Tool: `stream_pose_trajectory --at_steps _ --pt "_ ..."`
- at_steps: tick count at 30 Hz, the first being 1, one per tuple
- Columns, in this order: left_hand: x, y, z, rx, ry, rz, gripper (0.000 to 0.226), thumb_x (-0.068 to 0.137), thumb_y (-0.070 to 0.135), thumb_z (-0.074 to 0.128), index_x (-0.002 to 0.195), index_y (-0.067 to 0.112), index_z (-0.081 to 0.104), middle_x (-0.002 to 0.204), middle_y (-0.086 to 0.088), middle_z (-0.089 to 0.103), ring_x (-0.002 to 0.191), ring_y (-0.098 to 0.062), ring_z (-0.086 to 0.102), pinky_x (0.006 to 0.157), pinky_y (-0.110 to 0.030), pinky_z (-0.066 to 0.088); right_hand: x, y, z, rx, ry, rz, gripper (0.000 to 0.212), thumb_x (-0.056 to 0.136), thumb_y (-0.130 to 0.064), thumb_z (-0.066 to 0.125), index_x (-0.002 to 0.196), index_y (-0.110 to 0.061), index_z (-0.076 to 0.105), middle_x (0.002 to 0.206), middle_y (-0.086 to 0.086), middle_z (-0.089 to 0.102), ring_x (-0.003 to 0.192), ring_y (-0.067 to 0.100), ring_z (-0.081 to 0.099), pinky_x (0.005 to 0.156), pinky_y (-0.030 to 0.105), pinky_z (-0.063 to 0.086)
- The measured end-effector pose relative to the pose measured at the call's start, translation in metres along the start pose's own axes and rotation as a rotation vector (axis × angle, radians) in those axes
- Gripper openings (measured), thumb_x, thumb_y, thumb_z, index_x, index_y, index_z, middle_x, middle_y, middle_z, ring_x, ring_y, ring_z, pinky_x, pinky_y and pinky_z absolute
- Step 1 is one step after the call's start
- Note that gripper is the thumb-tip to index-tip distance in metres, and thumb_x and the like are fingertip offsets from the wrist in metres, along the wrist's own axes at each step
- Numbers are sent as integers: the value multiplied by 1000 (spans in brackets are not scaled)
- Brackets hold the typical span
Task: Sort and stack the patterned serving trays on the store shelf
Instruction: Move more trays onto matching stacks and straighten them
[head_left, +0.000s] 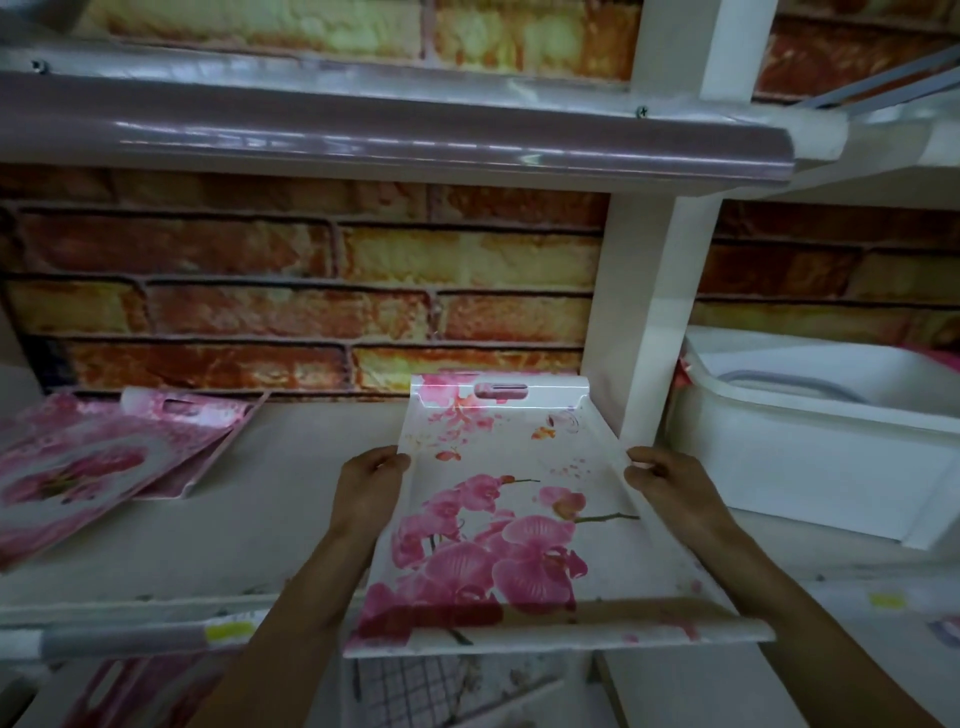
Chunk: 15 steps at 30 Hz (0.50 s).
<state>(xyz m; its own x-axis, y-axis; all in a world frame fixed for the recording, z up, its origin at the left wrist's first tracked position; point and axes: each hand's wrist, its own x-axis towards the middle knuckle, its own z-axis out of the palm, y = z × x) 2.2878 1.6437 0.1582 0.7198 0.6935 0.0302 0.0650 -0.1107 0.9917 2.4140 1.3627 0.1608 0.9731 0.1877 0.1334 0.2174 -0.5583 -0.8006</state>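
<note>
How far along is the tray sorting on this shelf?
Partly done: a few pink floral plastic trays lie on the white shelf at left, overlapped askew. In hand: left hand and right hand grip the white orchid-print tray by its long edges. Left: setting it down, straightening the pile.

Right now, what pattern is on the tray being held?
Pink orchid blossoms on a white tray, seen clearest in the head view.

One orchid tray (498, 519); two pink trays (88, 467); one white bin (810, 441); one left hand (371, 483), one right hand (662, 480).
</note>
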Motion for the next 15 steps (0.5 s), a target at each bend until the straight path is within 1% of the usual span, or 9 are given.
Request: stream_pose_trajectory --at_steps 1,3,5,6,7,9,12,15 --pt "4 1 3 2 -9 1 21 92 9 57 79 20 70 88 1 67 87 -19 63 81 -27 44 6 2 0 -3 -4 -3 34 92 -20 59 126 -13 61 121 9 63 98 20 57 85 28 41" --pt "12 1 10 12 -13 -4 21 92 11 57 78 23 68 85 3 67 81 -15 64 77 -26 46 19 4 0 -13 -19 -10 35 93 -20 59 128 -12 59 120 10 63 100 21 57 86 28 42" --pt "19 1 17 31 -11 5 23 92 13 57 76 25 67 81 8 68 74 -8 63 64 -23 47 33 6 0 -20 -38 -24 36 94 -19 59 129 -11 58 118 10 62 99 21 57 85 28 41" --pt "22 2 21 40 -12 12 25 92 13 57 73 27 67 79 9 68 73 -8 63 60 -22 47 40 7 0 -27 -46 -27 37 94 -20 59 129 -11 58 115 9 62 98 20 56 85 29 41" --pt "26 2 25 51 -15 15 26 91 14 57 72 29 67 79 10 68 73 -8 64 59 -22 47 48 9 1 -34 -53 -26 37 94 -20 59 129 -11 59 112 7 61 97 19 56 86 29 41" --pt "31 1 31 59 -25 3 22 90 15 59 76 27 71 82 7 71 77 -11 67 63 -23 50 62 13 4 -40 -58 -17 36 93 -21 60 128 -11 60 106 4 60 96 19 56 86 29 43" --pt "41 -4 37 98 -29 -13 15 88 14 62 91 17 76 90 -1 75 83 -16 69 75 -30 53 79 21 8 -29 -72 2 38 91 -20 62 129 -11 61 106 4 61 96 20 57 87 28 43" --pt "49 -9 45 138 -35 -34 15 86 13 63 90 14 77 90 -3 75 85 -20 70 80 -36 54 88 25 9 -39 -111 14 38 92 -21 61 129 -13 60 113 7 62 97 19 56 83 27 41"
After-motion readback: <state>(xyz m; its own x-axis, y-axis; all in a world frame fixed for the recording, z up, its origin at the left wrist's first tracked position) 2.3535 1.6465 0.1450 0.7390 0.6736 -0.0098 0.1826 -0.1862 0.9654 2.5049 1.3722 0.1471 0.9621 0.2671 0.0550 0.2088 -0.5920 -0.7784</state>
